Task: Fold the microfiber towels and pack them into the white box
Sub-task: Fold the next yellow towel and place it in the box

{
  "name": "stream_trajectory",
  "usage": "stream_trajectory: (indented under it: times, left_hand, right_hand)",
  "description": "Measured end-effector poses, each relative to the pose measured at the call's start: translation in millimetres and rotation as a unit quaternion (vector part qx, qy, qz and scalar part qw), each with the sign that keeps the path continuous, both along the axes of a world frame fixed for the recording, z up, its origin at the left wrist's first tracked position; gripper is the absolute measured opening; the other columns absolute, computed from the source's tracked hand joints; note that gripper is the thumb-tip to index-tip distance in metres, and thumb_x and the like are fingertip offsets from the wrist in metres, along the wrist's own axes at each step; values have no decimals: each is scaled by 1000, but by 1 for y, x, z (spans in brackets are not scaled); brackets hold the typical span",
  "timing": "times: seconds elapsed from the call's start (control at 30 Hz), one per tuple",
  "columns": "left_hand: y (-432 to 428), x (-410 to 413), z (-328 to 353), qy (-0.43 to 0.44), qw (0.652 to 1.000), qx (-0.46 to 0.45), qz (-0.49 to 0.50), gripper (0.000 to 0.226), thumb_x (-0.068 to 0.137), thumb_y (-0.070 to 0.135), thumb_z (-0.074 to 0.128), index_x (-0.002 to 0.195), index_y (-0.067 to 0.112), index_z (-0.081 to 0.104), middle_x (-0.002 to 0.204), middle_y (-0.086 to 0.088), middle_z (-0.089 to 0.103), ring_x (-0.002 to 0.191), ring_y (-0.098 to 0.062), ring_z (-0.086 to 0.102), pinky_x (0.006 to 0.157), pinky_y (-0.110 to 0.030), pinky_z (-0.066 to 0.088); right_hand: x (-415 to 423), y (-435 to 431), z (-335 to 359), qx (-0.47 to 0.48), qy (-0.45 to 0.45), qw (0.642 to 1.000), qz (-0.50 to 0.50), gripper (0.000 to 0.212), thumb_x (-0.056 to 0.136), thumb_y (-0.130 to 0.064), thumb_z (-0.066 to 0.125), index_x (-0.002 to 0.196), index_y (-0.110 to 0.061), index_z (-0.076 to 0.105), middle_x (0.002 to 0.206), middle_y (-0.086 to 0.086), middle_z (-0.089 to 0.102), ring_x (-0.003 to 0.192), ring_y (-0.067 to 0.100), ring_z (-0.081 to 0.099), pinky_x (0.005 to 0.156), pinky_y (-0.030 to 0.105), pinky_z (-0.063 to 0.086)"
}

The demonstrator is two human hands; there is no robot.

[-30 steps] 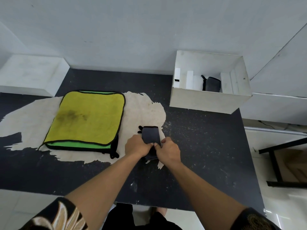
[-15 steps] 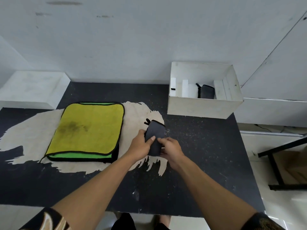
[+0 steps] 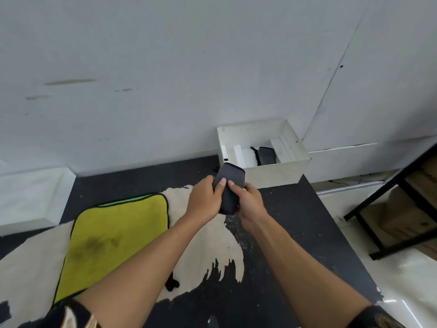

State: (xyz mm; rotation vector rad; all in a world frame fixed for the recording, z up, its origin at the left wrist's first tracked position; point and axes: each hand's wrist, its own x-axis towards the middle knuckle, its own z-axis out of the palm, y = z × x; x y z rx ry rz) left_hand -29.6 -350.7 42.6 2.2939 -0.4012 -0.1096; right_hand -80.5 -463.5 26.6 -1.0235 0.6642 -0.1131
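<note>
A small folded dark grey towel [image 3: 231,183] is lifted off the table, held between both hands. My left hand [image 3: 205,197] grips its left side with the thumb on top. My right hand [image 3: 249,201] grips its right side from below. The white box [image 3: 281,172] stands open just beyond the towel at the table's back right. Inside it lies another folded dark grey towel [image 3: 266,155] between white dividers. A yellow towel with black edging [image 3: 115,235] lies flat on the left, stacked on a green one [image 3: 125,200] that shows at its far edge.
The black table [image 3: 295,245] has a large worn pale patch in its middle. A white block [image 3: 33,197] sits at the back left against the white wall. To the right, beyond the table's edge, a black metal frame [image 3: 387,209] stands on the pale floor.
Both hands have lifted the folded grey towel off the table and carried it up and away toward the white box. The view has tilted up toward the wall.
</note>
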Motion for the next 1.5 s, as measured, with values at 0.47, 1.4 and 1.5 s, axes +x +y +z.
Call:
stream_trajectory:
  times: [0.47,1.4,1.5]
  left_hand:
    - [-75,50,52,27,993,45,-103,27,95,40,51,85,17,60,80,1,63,75,-18,60,60,-32,43]
    - [-207,175,-46,234,938,250,-57,16,87,24,68,87,10,61,78,-7,71,61,-19,71,66,-31,59]
    - [-203,173,-51,193,921,331,-77,17,87,22,65,74,12,56,65,-3,67,51,-14,65,52,-25,48]
  right_hand:
    - [47,-92,58,-198,-31,980,-21,39,87,-4,68,119,-20,51,111,5,67,101,23,66,82,41,59]
    - [231,-240,-48,-545,197,724,374,25,83,-17,66,106,-10,59,96,14,65,77,30,66,61,44,62]
    - [228,-240,-64,-599,222,650,412,23,83,-12,58,105,-6,56,92,12,63,69,26,61,64,39,59]
